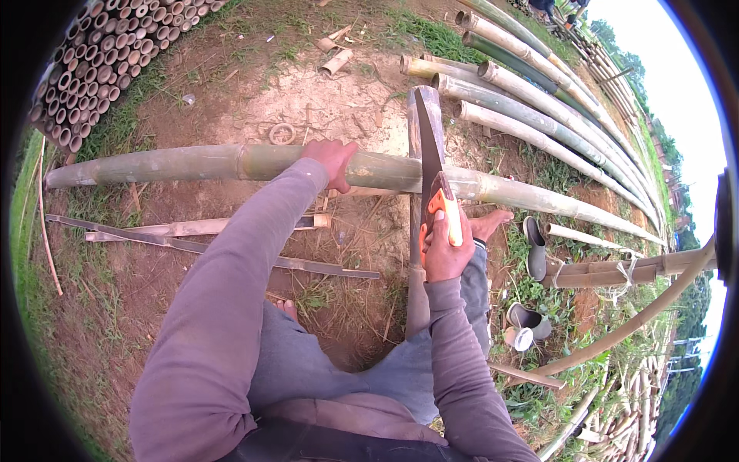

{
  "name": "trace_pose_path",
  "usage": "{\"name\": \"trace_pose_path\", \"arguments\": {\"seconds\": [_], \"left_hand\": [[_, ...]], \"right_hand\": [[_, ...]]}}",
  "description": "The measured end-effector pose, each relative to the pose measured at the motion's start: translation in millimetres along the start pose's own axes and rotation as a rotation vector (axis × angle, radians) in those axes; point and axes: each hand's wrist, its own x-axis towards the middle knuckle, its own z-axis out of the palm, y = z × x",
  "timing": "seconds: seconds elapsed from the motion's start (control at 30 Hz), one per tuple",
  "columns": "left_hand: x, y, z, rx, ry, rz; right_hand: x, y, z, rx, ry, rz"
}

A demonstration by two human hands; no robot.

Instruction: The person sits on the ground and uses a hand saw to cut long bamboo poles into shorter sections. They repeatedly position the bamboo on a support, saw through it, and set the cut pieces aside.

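Observation:
A thick bamboo pole lies crosswise in front of me, its near-green stretch resting over an upright-running log. My left hand is closed over the top of the pole, left of the log. In my right hand is a handsaw, gripped by its orange and white handle. The saw's blade points away from me and crosses the pole where it passes over the log. How deep the teeth sit in the bamboo cannot be made out.
Several long bamboo poles lie at the far right. Cut bamboo pieces are stacked at the far left. Split strips lie nearer me. Grey shoes and a white cup stand right of my bare foot.

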Motion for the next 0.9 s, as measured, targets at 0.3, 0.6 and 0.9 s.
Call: {"name": "trace_pose_path", "arguments": {"seconds": [0.3, 0.6, 0.9], "left_hand": [[2, -4, 5, 0.014, 0.05, 0.043], [4, -1, 1, 0.007, 0.013, 0.021], [-19, -47, 17, 0.19, 0.367, 0.122]], "right_hand": [[-153, -44, -78, 0.029, -0.029, 0.12], [11, -1, -4, 0.033, -0.026, 0.111], [-19, 1, -12, 0.068, -0.039, -0.077]]}}
